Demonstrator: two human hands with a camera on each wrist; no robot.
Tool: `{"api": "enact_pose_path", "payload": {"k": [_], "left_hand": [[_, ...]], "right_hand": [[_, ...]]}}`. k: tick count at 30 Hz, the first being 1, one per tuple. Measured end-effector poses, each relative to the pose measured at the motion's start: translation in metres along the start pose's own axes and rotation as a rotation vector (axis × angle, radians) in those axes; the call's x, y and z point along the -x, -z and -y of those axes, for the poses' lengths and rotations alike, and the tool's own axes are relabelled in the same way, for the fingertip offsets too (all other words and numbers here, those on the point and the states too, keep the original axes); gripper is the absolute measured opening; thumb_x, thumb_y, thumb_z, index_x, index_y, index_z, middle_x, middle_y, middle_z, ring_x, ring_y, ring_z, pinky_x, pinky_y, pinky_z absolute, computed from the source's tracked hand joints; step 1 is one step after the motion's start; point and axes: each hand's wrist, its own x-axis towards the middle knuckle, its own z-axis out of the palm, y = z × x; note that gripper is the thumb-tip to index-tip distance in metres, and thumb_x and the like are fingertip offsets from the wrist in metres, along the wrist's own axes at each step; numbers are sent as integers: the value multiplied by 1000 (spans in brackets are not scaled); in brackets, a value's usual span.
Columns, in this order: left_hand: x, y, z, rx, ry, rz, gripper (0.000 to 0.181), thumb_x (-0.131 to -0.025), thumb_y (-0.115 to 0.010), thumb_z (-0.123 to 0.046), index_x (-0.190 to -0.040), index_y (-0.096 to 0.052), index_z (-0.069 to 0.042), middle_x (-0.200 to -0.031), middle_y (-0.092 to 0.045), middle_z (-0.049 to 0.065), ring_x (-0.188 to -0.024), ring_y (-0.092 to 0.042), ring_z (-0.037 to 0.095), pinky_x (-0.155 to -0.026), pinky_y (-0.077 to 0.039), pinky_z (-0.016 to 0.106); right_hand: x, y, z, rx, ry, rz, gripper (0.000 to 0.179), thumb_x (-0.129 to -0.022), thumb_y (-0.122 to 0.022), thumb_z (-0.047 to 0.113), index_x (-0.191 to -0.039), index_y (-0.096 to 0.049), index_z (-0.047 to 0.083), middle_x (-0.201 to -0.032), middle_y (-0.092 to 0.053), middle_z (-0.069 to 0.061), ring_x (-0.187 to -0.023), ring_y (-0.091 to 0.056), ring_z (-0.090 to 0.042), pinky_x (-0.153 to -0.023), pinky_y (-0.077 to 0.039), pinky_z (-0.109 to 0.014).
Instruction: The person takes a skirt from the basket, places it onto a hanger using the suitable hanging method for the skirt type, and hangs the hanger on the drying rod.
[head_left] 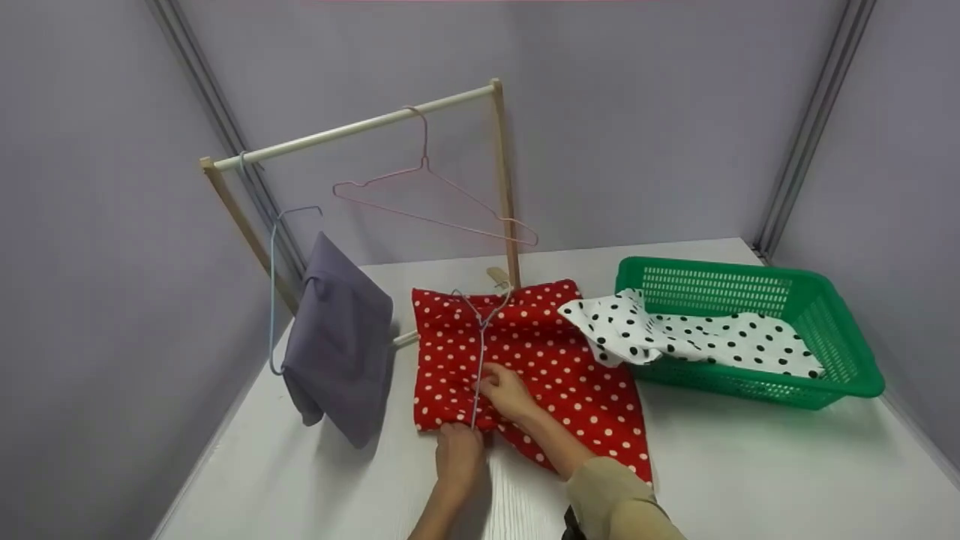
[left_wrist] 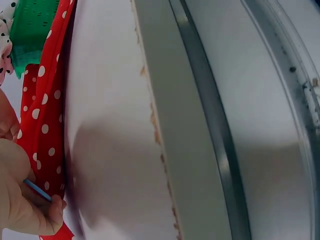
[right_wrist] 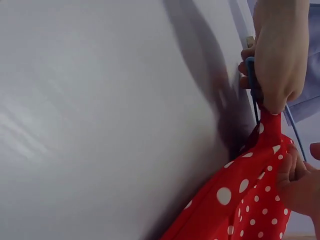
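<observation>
A red polka-dot cloth [head_left: 577,382] lies spread on the white table, with a light blue wire hanger [head_left: 478,360] over it, its hook toward the rack. At the cloth's near edge, my left hand [head_left: 459,454] grips the hanger's end together with some fabric. The blue wire shows between thumb and fingers of the left hand [left_wrist: 25,195] in the left wrist view. My right hand [head_left: 514,397] is beside the hanger's wire, fingers bent on the cloth. In the right wrist view, the right hand [right_wrist: 302,190] appears to pinch a fold; its fingertips are partly hidden.
A wooden rack [head_left: 352,133] carries a bare pink hanger [head_left: 427,217] and a blue hanger [head_left: 272,300] with a grey-purple cloth [head_left: 341,345]. To the right, a green basket [head_left: 847,337] holds a white cloth with black dots [head_left: 720,341], part of it over the rim.
</observation>
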Motion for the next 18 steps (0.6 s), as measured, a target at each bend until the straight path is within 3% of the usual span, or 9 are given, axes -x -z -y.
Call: {"api": "enact_pose_path", "payload": {"k": [2,4,7,8,10,12,14,16,18], "left_hand": [[-1,2,0,84,23,75,22,-80,-61,-9,-73,-57,11,-73,-50,20,-65,-52,30,-56,-46,40],[-3,6,2,237,101,177,30,-85,-57,-20,-74,-55,8,-78,-48,18,-68,-51,28,-57,-44,40],[-11,14,9,368,182,303,47,-91,-48,-41,-67,-55,-1,-72,-50,13,-62,-48,22,-51,-39,35],[-13,17,13,384,206,310,51,-91,-45,-46,-64,-54,-4,-67,-50,10,-58,-47,21,-49,-37,33],[-19,21,22,387,251,253,53,-92,-45,-48,-60,-54,-6,-61,-51,7,-53,-48,20,-46,-36,32],[-26,23,32,390,317,166,48,-92,-49,-41,-67,-57,-1,-65,-54,11,-57,-54,25,-49,-41,36],[-33,24,42,374,371,121,38,-89,-54,-31,-80,-57,6,-76,-54,17,-68,-57,33,-58,-45,43],[-40,24,49,389,422,136,36,-86,-58,-23,-93,-53,12,-85,-52,22,-75,-57,37,-62,-46,45],[-45,23,52,411,466,191,40,-85,-60,-22,-101,-49,13,-89,-51,24,-75,-57,36,-62,-47,44]], "right_hand": [[-2,-1,2,-102,-72,-1,44,-93,-47,5,-133,-37,-11,-103,-62,-21,-87,-60,-24,-70,-48,-33],[-3,0,4,-167,-114,-24,39,-93,-47,3,-130,-41,-11,-99,-61,-23,-75,-59,-20,-64,-48,-30],[-1,2,6,-181,-126,-51,29,-94,-44,1,-120,-49,-11,-92,-58,-24,-62,-53,-14,-58,-49,-27],[0,3,7,-169,-126,-59,27,-95,-44,1,-118,-51,-10,-90,-58,-23,-60,-51,-13,-57,-49,-26],[1,6,6,-135,-121,-66,24,-96,-43,3,-114,-53,-10,-90,-57,-23,-59,-53,-12,-58,-51,-29],[2,7,5,-115,-128,-76,23,-96,-43,3,-111,-54,-10,-90,-57,-23,-59,-54,-12,-60,-53,-30],[3,8,3,-110,-135,-85,21,-96,-43,3,-108,-55,-10,-90,-58,-24,-59,-55,-12,-60,-53,-30],[4,8,2,-119,-144,-95,19,-96,-44,3,-105,-55,-10,-91,-58,-25,-60,-55,-13,-60,-53,-28],[5,9,2,-108,-130,-99,19,-96,-45,3,-106,-56,-10,-90,-58,-25,-62,-56,-15,-59,-53,-27]]}}
